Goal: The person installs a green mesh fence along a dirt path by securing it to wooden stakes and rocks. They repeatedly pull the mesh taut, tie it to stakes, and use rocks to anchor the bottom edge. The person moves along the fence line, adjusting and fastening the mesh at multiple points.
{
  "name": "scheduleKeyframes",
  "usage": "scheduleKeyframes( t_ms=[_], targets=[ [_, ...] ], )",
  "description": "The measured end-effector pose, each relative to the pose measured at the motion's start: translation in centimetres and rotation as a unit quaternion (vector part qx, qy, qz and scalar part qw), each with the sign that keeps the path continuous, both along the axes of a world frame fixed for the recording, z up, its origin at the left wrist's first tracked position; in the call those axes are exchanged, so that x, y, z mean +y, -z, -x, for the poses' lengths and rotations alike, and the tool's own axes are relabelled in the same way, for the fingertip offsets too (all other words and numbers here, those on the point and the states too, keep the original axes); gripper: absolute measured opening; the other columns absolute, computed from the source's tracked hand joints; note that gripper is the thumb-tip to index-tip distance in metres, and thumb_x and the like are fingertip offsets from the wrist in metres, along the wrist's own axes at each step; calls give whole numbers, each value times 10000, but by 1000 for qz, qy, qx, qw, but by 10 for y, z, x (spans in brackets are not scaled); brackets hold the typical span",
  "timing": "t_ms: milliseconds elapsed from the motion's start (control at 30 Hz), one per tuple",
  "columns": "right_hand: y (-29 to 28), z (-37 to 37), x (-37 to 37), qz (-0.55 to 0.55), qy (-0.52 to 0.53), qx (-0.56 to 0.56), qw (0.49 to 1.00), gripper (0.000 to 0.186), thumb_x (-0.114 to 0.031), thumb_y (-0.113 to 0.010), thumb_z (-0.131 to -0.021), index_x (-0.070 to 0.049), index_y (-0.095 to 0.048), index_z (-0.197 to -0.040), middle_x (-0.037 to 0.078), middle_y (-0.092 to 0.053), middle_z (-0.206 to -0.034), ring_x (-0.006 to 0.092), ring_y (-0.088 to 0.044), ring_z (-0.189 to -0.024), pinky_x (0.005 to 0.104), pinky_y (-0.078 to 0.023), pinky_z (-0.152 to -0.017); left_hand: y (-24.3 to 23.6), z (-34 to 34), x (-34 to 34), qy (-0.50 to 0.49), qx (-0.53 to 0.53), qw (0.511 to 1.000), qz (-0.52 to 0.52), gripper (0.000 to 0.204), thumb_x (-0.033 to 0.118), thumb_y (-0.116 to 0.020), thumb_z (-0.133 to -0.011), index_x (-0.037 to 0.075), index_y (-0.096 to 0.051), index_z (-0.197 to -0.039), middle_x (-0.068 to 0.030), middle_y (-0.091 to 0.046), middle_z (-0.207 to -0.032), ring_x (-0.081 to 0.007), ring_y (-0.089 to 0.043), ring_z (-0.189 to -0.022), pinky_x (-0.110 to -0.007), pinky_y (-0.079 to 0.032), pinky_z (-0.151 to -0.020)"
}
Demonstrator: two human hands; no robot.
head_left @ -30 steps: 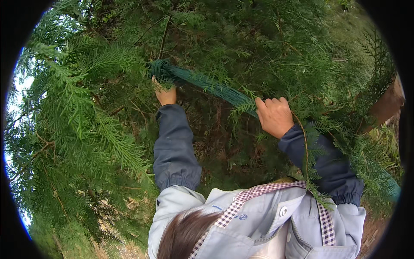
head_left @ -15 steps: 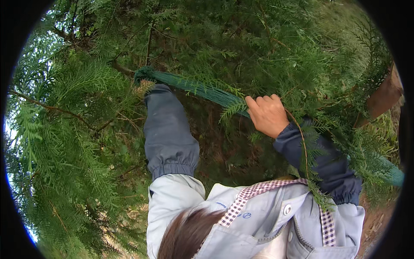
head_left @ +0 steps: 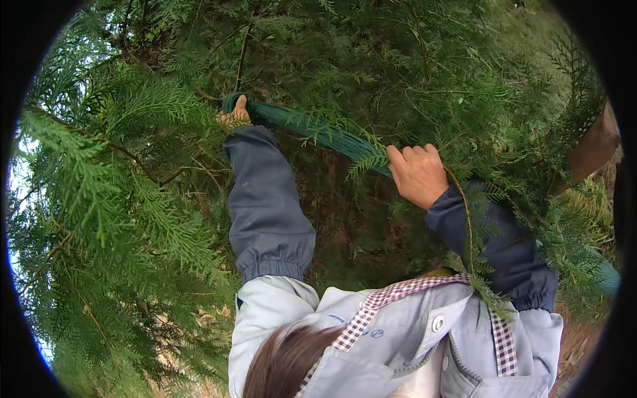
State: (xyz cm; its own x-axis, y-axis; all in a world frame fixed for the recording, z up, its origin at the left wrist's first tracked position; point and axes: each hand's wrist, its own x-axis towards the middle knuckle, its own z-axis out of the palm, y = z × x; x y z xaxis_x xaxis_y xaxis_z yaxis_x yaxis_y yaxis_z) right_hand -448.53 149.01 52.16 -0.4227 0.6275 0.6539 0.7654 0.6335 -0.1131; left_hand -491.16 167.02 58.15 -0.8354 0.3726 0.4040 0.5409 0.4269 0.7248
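A green net (head_left: 318, 134), gathered into a long band, stretches between my two hands among the conifer twigs. At its far left end, where it bunches or loops near a thin branch, my left hand (head_left: 235, 115) grips it with the thumb pointing up; foliage covers part of those fingers. My right hand (head_left: 419, 174) is closed around the band farther right, knuckles up. Behind that hand the net is hidden by my sleeve and the greenery, and green netting shows again at the right edge.
Leafy conifer branches (head_left: 159, 192) crowd the left side and the far side. A thin bare twig (head_left: 468, 225) curves across my right sleeve. A brown trunk or post (head_left: 594, 149) stands at the right. Brown ground shows at lower right.
My left hand has shifted slightly right and up with the net's end, and its thumb now shows. The right hand has moved very little, still holding the band. Left branches have shifted.
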Motion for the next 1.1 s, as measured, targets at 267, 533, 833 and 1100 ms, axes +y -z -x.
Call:
scheduleKeyframes(
  t_ms=[267, 533, 833, 1100],
  targets=[
    [0, 1, 0, -22, 16, -10, 1000, 235, -194, -623, -789, -61, -557, -971, 64, -529, -649, 242, -542, -641, 381, -392, -643, 41, 29, -18, 177, 24, 967, -181, 300, 281, -514, -928, 85, -519, -1156, -143, -512, -1165, -303, -544, -1004, -466, -478, -878],
    [2, -4, 3, -2, -15, 13, 1000, 263, -206, -619, -800, -62, -536, -1003, 70, -528, -666, 247, -535, -639, 370, -381, -639, -4, -26, 1, -84, -8, 982, -166, 291, 311, -550, -899, 76, -545, -1071, -134, -573, -1067, -269, -580, -817, -408, -502, -705],
    [-1, 0, 2, 46, -4, 4, 999, 317, -192, -628, -790, -54, -546, -1064, 79, -531, -699, 258, -539, -679, 393, -381, -659, 14, -29, -33, 191, -2, 934, -302, 515, 330, -632, -865, 117, -403, -1275, -126, -501, -1222, -267, -530, -1004, -395, -462, -851],
    [1, 1, 2, 2, -6, 15, 1000, 196, -199, -622, -786, -71, -539, -908, 69, -533, -646, 249, -532, -603, 379, -386, -622, 43, -27, -49, 140, 180, 966, -123, 642, 155, -615, -826, 92, -325, -1394, -157, -442, -1346, -359, -460, -1178, -502, -401, -975]
  ],
)
